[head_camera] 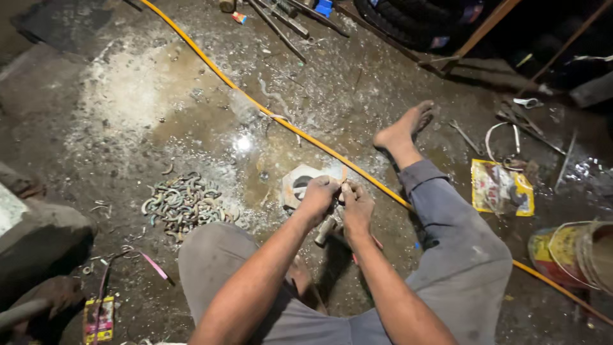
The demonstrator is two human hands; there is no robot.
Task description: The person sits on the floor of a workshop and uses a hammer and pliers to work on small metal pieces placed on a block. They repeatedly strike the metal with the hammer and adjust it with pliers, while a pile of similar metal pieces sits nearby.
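Wet, debris-strewn workshop floor (191, 96): left hand (317, 197) and right hand (356, 206), pressed together, grip a small grey metal cylindrical tool (325, 230) near a pile of curved grey metal pieces (185, 203).

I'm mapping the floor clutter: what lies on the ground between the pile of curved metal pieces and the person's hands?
In the head view, between the pile of curved metal pieces and the left hand lies only wet, gritty floor with shavings.
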